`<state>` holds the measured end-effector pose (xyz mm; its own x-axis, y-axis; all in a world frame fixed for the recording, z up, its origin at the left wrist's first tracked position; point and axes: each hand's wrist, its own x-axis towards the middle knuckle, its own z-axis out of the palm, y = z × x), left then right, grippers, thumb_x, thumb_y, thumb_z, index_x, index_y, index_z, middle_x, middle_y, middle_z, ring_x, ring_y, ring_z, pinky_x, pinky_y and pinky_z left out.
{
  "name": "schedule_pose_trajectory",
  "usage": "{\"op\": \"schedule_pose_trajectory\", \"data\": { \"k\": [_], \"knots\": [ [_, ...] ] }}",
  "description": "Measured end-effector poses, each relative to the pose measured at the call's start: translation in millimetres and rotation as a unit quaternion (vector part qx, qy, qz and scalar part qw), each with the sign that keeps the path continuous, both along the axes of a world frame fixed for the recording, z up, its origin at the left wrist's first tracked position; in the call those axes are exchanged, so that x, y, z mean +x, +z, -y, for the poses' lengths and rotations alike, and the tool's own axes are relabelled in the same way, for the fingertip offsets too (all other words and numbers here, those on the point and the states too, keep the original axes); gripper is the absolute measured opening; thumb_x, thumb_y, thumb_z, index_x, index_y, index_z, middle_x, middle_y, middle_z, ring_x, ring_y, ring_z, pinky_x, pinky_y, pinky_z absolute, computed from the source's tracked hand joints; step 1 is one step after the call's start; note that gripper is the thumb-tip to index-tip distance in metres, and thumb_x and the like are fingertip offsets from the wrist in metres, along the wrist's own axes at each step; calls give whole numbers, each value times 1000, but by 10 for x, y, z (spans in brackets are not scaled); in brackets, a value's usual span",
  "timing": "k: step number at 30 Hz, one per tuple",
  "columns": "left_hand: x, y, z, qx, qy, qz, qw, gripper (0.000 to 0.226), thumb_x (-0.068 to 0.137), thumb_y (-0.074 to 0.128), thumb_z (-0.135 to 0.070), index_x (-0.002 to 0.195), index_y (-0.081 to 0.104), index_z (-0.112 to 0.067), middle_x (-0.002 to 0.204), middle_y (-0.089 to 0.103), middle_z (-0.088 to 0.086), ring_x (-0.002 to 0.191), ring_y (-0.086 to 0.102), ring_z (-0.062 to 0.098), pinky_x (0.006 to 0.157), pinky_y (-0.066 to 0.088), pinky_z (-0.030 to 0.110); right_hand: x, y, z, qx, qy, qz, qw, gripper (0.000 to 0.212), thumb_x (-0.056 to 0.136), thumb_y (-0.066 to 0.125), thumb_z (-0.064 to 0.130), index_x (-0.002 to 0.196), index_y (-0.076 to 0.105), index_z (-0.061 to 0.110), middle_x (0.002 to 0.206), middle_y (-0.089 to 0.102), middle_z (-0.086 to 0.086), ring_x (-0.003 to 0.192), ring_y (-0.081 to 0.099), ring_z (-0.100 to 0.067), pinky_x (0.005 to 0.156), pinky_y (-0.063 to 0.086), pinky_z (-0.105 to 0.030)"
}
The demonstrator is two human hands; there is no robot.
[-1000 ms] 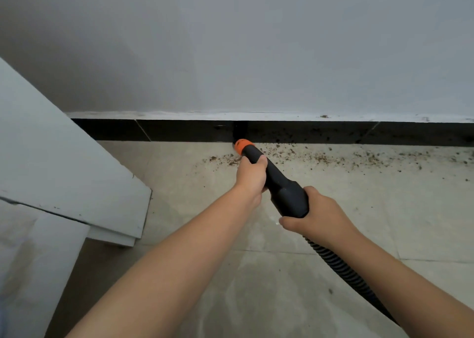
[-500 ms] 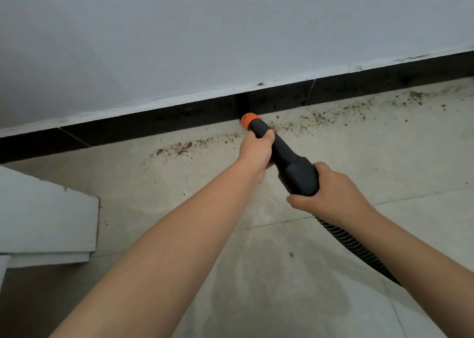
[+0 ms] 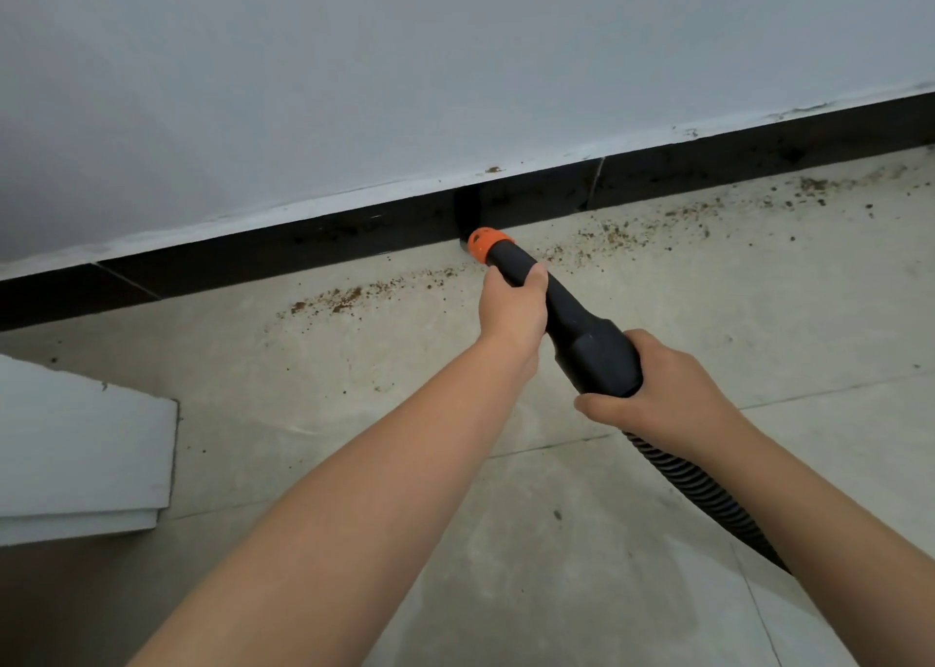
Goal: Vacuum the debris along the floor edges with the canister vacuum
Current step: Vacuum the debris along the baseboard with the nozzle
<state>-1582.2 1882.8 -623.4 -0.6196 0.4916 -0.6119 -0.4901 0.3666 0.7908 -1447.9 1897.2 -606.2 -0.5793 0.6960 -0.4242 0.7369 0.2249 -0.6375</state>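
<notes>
Both hands are gripping the rigid, light-looking vacuum nozzle (image 3: 566,312): left hand (image 3: 513,312) steering near the orange tip (image 3: 484,242), right hand (image 3: 663,393) clasping the hose (image 3: 708,494) end.

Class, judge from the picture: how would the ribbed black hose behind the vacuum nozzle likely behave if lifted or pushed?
The ribbed black hose would probably flex rather than stay stiff: it curves away below the right hand. Its ridges suggest a non-slip surface. It likely trails and drags on the pale tiled floor.

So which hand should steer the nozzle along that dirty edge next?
Probably the left hand: it grips the nozzle nearest its orange tip, beside the debris. The right hand holds the rear.
</notes>
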Motion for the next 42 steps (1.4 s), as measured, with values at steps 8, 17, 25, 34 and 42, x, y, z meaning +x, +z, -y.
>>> {"op": "schedule_pose_trajectory", "data": {
  "k": [8,17,25,34,42],
  "knots": [
    [-516,-16,455,-22,71,-33,997,44,95,50,-20,137,38,-13,127,53,7,113,53,27,99,45,44,-547,-22,301,-24,68,-23,997,44,74,73,31,102,41,21,84,50,11,70,49,1,53,38,-14],
    [-986,-29,855,-32,128,-47,990,42,94,52,-20,134,42,-12,126,55,10,112,55,29,98,46,45,-1063,-41,567,-25,124,-25,992,43,74,73,31,101,42,21,82,48,13,69,48,1,51,37,-13],
    [-1393,-50,1173,-19,185,-49,981,36,94,52,-18,129,46,-10,121,57,11,106,57,28,94,48,44,-1505,-56,808,-46,155,-50,986,42,73,73,32,99,42,20,82,47,12,69,47,0,54,39,-15],
    [-1195,3,1048,9,131,-19,991,32,95,50,-17,125,47,-5,116,57,12,98,57,25,82,51,36,-1231,14,708,-21,120,-27,992,42,73,71,32,101,42,21,84,52,9,70,50,-2,57,43,-18],
    [-535,-14,303,10,26,11,1000,42,94,53,-17,132,43,-6,127,54,13,109,55,28,80,52,34,-449,108,261,-1,20,13,1000,40,74,72,31,100,44,21,85,53,8,69,49,0,53,37,-15]
  ]
}}
